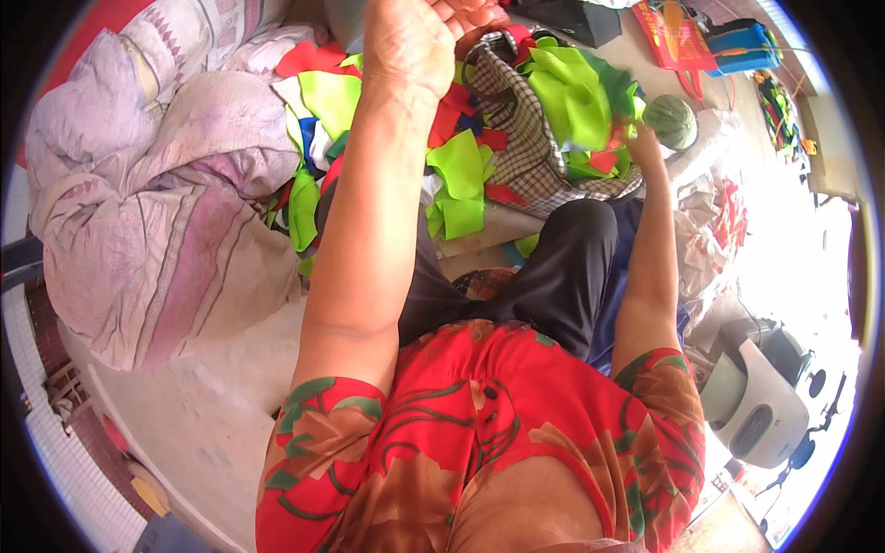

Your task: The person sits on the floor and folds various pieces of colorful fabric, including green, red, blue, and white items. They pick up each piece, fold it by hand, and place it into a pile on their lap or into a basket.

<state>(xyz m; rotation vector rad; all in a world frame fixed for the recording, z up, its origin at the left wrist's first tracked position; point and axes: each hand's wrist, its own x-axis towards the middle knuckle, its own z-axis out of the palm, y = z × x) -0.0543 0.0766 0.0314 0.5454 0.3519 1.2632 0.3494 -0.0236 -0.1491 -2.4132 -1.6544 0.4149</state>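
My left hand (415, 41) is raised at the top, palm showing, its fingers loosely bent and apart with nothing seen in them. It is above a heap of red, lime-green, blue and white cloth scraps (456, 180). To the right, my right hand (634, 134) is smeared by motion beside lime and dark green cloth pieces (572, 97); whether its fingers grip any of them is not clear. These pieces rest on a brown-and-white checked cloth (516, 111), which spreads beside my knee. A small orange-red scrap (604, 162) lies just below the right hand.
Large bundles in pale patterned cloth (175, 184) stand on the left. A striped green ball-shaped thing (671, 122) and a whitish plastic sack (705, 221) are at the right. A grey-white machine (761, 401) stands lower right. A red bag (671, 37) lies at the far right.
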